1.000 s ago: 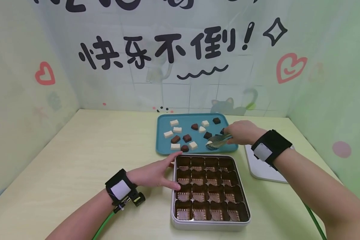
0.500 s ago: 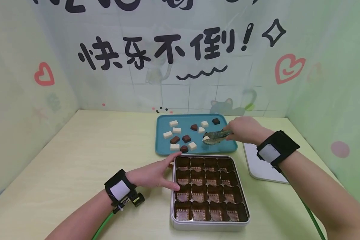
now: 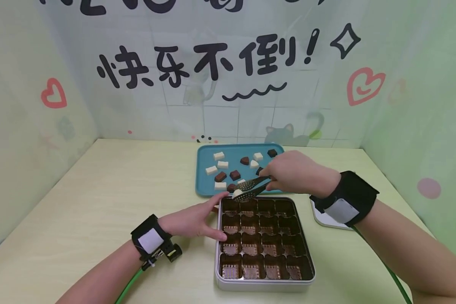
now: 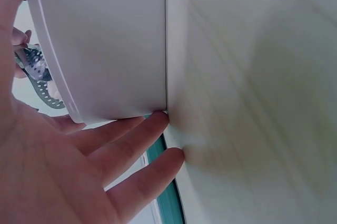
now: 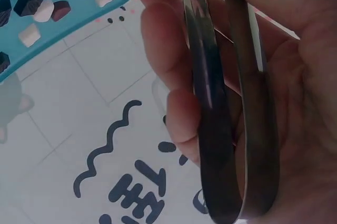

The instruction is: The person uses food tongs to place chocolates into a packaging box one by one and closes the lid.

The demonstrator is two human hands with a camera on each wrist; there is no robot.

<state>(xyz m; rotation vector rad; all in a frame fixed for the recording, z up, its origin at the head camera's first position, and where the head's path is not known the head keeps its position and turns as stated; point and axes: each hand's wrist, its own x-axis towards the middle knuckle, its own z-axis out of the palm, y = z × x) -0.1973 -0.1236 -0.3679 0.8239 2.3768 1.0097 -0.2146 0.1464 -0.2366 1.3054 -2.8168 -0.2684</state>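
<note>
My right hand (image 3: 296,171) grips metal tongs (image 3: 251,193) with perforated ends. Between those ends is a small white chocolate piece (image 3: 237,193), over the back left rim of a square tin (image 3: 266,287). Brown plastic compartments (image 3: 252,249) line the tin, and they hold nothing. The right wrist view shows the bent end of the tongs (image 5: 221,182) near the palm. My left hand (image 3: 195,218) rests against the tin's left side, thumb on the near part and fingers spread round the back corner. In the left wrist view, straight fingers (image 4: 139,145) lie by the tin wall (image 4: 105,45).
Behind the tin, a blue tray (image 3: 203,169) carries white and dark chocolate pieces (image 3: 220,176), some hidden behind the right hand. A white flat board (image 3: 332,218) lies at the right, partly under the right wrist. Printed walls (image 3: 156,114) enclose the pale tabletop (image 3: 110,190).
The right hand closed the tongs on a white piece at the tray's right part, lifted it and carried it left and toward the tin's back left corner. My left hand stays put.
</note>
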